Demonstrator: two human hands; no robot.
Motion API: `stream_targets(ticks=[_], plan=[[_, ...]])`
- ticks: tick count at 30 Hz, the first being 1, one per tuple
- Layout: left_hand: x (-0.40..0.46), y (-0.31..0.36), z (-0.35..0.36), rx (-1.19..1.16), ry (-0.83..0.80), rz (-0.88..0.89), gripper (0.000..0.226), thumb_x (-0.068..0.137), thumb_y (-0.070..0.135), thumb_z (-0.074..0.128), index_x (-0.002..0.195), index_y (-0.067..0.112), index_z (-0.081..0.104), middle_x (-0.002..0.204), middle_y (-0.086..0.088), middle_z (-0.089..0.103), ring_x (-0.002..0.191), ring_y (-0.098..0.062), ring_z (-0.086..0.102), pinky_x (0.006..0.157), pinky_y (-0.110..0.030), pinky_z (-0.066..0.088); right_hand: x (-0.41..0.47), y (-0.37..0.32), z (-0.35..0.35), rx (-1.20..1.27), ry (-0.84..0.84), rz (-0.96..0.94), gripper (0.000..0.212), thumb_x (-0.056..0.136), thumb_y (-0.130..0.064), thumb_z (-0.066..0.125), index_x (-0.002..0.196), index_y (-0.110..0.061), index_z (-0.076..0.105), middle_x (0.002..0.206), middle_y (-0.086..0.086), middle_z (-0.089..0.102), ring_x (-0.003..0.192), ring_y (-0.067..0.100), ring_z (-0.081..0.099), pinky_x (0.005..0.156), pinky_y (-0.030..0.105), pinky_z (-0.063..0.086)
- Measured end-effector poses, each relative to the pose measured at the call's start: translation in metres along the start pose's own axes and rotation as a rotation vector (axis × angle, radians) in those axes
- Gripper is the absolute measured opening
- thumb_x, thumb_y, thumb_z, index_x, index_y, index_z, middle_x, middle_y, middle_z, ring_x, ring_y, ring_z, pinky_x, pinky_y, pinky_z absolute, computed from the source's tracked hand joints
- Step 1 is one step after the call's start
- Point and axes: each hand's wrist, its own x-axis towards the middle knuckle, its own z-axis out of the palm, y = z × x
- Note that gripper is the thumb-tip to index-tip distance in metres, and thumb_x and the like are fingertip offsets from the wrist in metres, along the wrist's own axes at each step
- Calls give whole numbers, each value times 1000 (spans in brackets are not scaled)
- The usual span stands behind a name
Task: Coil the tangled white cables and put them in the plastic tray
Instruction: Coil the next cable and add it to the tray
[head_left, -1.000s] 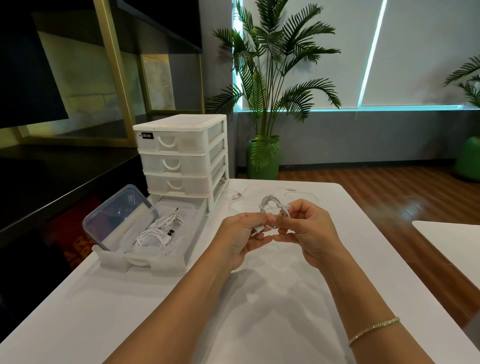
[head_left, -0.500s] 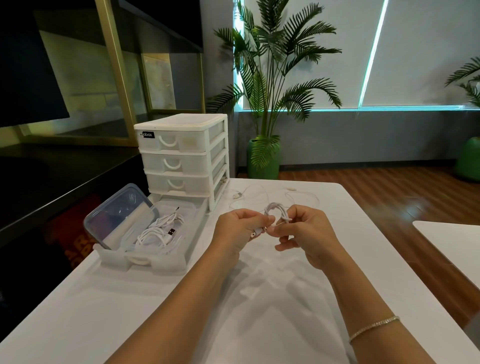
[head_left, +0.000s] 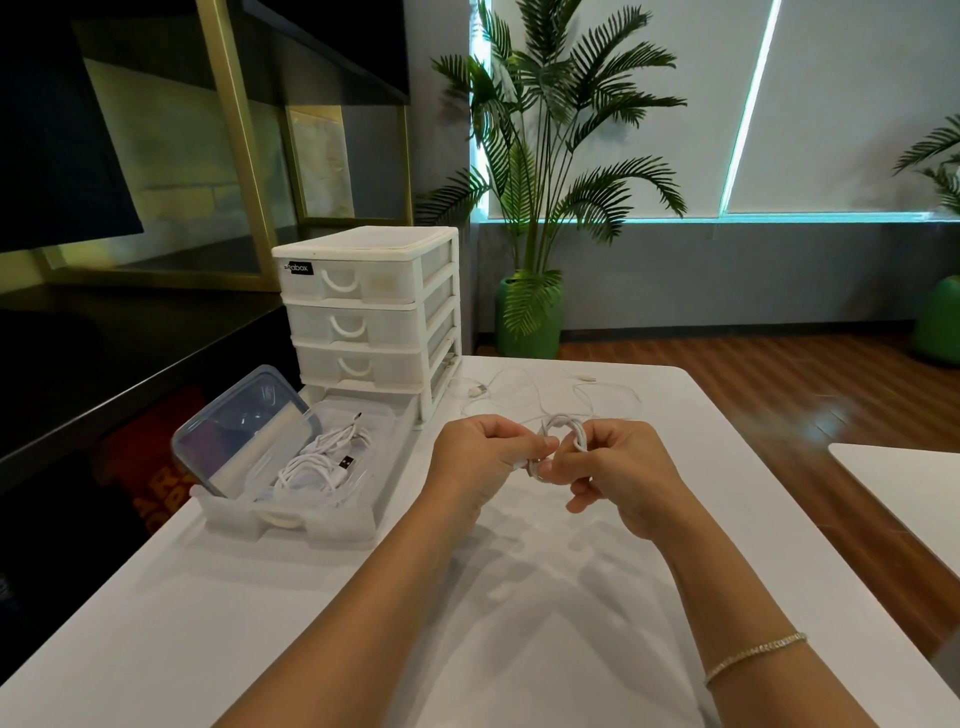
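White tabletop fills the lower frame, with a potted palm against the far wall at upper centre. Just above the middle, the left hand and right hand meet over a small coil of white cable: the right fingers curl round the loops, while the left thumb and forefinger pinch what looks like the plug end, though that tip is mostly hidden between the fingertips. To finish the coil well, the tail should probably be wrapped snugly round the loops and tucked, with the right hand holding firm so the turns do not spring open. At left of centre, the plastic tray already holds coiled cables beside a clear lid, in front of a drawer unit. Behind the hands, another loose cable lies sprawled on the table, not yet coiled.
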Motion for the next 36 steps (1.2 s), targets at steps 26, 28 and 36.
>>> stream_targets(ticks=[26, 28, 36], plan=[[3, -2, 6, -358, -77, -143, 25, 89, 27, 59, 99, 6, 66, 101, -12, 71, 83, -19, 69, 83, -30, 57, -3, 6, 4, 247, -225, 11, 33, 73, -39, 58, 84, -9, 66, 68, 0, 59, 51, 9, 49, 41, 19, 41], [4, -3, 6, -368, -65, -140, 30, 89, 28, 59, 107, 4, 66, 105, -12, 70, 86, -20, 68, 84, -31, 57, -5, 6, 7, 308, -248, 4, 28, 69, -35, 63, 83, -11, 64, 65, 0, 57, 50, 10, 48, 39, 19, 40], [3, -4, 6, -253, -4, -124, 26, 87, 32, 61, 99, 10, 67, 98, -7, 71, 86, -20, 67, 81, -30, 57, -2, 8, 10, 145, -191, -24, 13, 81, -19, 66, 86, -7, 68, 78, 9, 64, 53, 14, 51, 41, 22, 43]])
